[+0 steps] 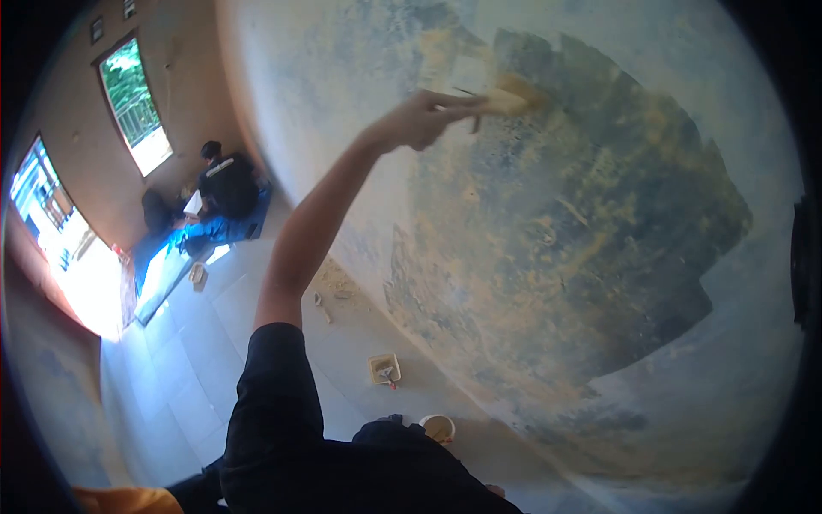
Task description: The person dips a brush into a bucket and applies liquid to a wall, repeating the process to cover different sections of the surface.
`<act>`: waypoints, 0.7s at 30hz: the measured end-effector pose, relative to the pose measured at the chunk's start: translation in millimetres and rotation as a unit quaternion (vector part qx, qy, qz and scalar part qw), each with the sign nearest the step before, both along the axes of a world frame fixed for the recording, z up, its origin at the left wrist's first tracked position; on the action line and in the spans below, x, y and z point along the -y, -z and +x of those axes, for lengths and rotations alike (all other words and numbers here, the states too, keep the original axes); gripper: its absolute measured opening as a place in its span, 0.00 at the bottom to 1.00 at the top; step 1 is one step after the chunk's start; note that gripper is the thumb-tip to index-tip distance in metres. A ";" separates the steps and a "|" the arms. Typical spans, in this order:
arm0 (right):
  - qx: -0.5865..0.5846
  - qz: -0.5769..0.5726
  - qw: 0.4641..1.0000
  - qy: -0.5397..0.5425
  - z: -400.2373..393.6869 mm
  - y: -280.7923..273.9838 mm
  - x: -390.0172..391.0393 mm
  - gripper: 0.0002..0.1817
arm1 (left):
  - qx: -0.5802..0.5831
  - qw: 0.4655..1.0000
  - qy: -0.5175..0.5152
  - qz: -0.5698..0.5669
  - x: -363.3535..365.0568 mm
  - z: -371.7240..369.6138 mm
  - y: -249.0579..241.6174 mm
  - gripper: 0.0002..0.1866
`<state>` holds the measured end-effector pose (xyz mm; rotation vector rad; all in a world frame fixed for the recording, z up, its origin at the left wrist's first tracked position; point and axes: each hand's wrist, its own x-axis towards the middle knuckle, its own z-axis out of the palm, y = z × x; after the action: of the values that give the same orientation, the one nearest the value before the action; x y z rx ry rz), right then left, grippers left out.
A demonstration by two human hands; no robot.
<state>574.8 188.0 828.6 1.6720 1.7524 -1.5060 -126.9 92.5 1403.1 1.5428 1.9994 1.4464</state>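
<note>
My left hand (425, 121) is raised at the end of an outstretched arm, its fingers closed round a pale, flat tool (507, 103). The tool's far end is blurred and yellowish-brown, at or very near the wall (582, 197). Grey-green and tan patches with a rough, streaked surface cover this part of the wall, and paler areas surround them. My right hand cannot be made out. A small patch of skin shows at the bottom edge, too little to identify.
A square tray (384, 369) with something in it and a round bucket (438, 428) stand on the tiled floor (214, 343) near the wall's foot. Debris lies beside the wall. A person (229, 184) in black sits far left by blue sheeting, near a window and a bright doorway.
</note>
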 end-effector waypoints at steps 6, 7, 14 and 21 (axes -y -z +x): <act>0.031 0.072 0.986 -0.145 27.8 -12.3 4.1 0.13 | -0.281 0.948 -0.144 -0.021 -13.2 -13.3 23.9 0.16; 0.032 0.083 0.983 -0.163 26.9 -15.6 9.4 0.13 | -0.277 0.948 -0.154 -0.007 -9.8 -24.0 24.1 0.16; 0.030 0.126 0.944 -0.304 31.7 13.4 66.4 0.13 | -0.207 0.937 -0.264 0.092 6.2 -94.3 21.0 0.19; 0.024 0.153 0.901 -0.405 70.9 55.7 76.2 0.14 | -0.099 0.977 -0.169 -0.087 15.0 -52.5 -0.3 0.18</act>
<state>645.7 111.8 772.9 0.8391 2.3198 -0.8233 -179.4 77.5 1403.4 1.3705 2.5314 1.2209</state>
